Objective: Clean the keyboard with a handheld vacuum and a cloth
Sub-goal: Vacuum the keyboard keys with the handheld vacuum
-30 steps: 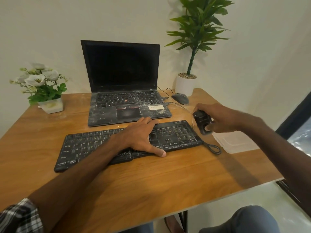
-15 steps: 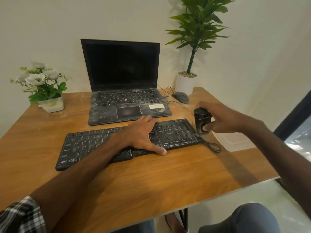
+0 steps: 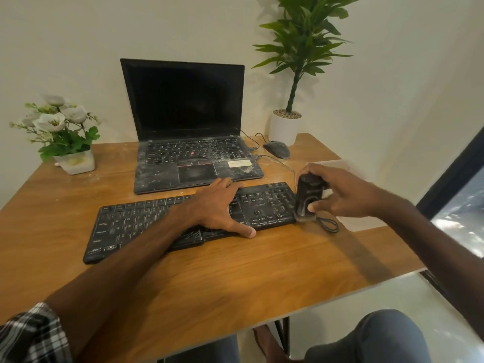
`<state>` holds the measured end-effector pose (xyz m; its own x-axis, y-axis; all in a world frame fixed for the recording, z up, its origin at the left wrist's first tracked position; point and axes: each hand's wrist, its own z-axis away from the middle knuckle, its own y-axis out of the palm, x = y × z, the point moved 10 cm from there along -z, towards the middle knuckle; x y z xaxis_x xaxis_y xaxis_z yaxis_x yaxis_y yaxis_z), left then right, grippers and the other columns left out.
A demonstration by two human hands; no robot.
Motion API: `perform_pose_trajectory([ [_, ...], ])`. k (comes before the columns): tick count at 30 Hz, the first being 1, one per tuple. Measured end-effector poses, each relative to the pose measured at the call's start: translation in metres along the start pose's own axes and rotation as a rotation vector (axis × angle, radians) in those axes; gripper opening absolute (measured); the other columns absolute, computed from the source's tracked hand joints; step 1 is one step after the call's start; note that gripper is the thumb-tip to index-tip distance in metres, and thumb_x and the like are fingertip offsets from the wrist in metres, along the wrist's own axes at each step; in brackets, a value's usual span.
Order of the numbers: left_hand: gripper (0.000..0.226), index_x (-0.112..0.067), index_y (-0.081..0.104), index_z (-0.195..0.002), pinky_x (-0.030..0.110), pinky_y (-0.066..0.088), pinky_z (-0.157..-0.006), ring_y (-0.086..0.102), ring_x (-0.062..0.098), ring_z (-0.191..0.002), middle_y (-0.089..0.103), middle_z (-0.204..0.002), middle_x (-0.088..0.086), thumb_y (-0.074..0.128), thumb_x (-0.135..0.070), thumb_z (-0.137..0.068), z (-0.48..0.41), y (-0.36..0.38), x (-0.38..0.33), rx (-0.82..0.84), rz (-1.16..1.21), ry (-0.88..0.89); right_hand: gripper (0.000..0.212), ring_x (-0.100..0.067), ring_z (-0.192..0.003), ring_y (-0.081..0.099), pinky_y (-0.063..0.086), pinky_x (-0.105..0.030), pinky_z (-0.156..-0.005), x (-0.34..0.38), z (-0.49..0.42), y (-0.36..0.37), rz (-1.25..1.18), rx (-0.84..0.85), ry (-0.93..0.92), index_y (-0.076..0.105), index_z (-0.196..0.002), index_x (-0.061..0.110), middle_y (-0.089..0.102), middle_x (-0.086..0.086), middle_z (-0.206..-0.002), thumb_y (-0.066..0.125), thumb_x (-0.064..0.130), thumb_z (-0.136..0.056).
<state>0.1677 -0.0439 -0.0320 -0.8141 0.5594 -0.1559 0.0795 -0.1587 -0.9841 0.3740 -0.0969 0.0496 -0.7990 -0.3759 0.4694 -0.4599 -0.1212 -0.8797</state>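
A black dusty keyboard (image 3: pixel 136 226) lies across the middle of the wooden table (image 3: pixel 235 273). My left hand (image 3: pixel 217 208) rests flat on its right-of-centre keys, fingers spread, thumb at the front edge. My right hand (image 3: pixel 337 193) grips a small black handheld vacuum (image 3: pixel 307 199), held upright with its lower end at the keyboard's right edge. A thin black loop cord (image 3: pixel 328 225) hangs from the vacuum onto the table. A pale cloth (image 3: pixel 353 224) lies on the table under and behind my right hand, mostly hidden.
An open dusty laptop (image 3: pixel 188 142) stands behind the keyboard. A grey mouse (image 3: pixel 277 149) and a tall potted plant (image 3: pixel 286 124) are at the back right. A white flower pot (image 3: pixel 74 161) sits at the back left. The table's right edge runs close to my right hand.
My right hand has brought the vacuum down and left, from above the table beside the keyboard to the keyboard's right edge. My left hand has stayed on the keys.
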Motion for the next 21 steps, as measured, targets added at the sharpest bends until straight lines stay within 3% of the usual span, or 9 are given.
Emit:
perform_pose_trajectory([
  [3, 0.138, -0.022, 0.015, -0.165, 0.043, 0.041, -0.112, 0.035, 0.02, -0.141, 0.031, -0.16, 0.001, 0.066, -0.095, -0.059, -0.001, 0.0, -0.001, 0.0, -0.002, 0.005, 0.047, -0.011, -0.098, 0.065, 0.057, -0.04, -0.084, 0.007, -0.007, -0.013, -0.032, -0.161, 0.024, 0.053, -0.111, 0.025, 0.067, 0.01, -0.101, 0.085, 0.014, -0.078],
  [7, 0.137, -0.023, 0.015, -0.164, 0.042, 0.04, -0.111, 0.035, 0.02, -0.141, 0.031, -0.161, 0.0, 0.066, -0.095, -0.06, 0.0, 0.0, 0.0, -0.008, -0.003, 0.01, 0.05, -0.008, -0.096, 0.065, 0.058, -0.039, -0.084, 0.006, -0.004, 0.011, -0.072, -0.196, 0.037, 0.051, -0.112, 0.027, 0.066, 0.012, -0.101, 0.084, 0.011, -0.079],
  [13, 0.137, -0.024, 0.015, -0.164, 0.044, 0.041, -0.112, 0.034, 0.021, -0.141, 0.03, -0.161, 0.001, 0.066, -0.095, -0.059, 0.001, 0.0, 0.0, -0.001, 0.008, 0.001, 0.051, -0.009, -0.096, 0.065, 0.057, -0.043, -0.085, 0.003, 0.005, 0.008, 0.015, 0.002, 0.034, 0.053, -0.114, 0.03, 0.067, 0.013, -0.103, 0.085, 0.017, -0.077],
  [18, 0.137, -0.023, 0.013, -0.165, 0.044, 0.039, -0.115, 0.034, 0.022, -0.142, 0.029, -0.161, 0.002, 0.068, -0.092, -0.061, 0.003, -0.001, -0.003, 0.006, 0.011, 0.005, 0.047, -0.014, -0.094, 0.066, 0.057, -0.047, -0.085, -0.001, -0.003, -0.017, -0.041, -0.264, 0.047, 0.052, -0.109, 0.023, 0.066, 0.006, -0.099, 0.085, 0.01, -0.077],
  [21, 0.136, -0.022, 0.013, -0.165, 0.043, 0.038, -0.114, 0.033, 0.021, -0.143, 0.029, -0.162, 0.001, 0.068, -0.091, -0.062, 0.003, -0.002, -0.004, 0.009, 0.003, 0.005, 0.05, -0.014, -0.091, 0.065, 0.056, -0.05, -0.084, -0.012, 0.002, -0.002, -0.034, -0.268, 0.075, 0.05, -0.11, 0.027, 0.066, 0.007, -0.097, 0.084, 0.009, -0.078],
])
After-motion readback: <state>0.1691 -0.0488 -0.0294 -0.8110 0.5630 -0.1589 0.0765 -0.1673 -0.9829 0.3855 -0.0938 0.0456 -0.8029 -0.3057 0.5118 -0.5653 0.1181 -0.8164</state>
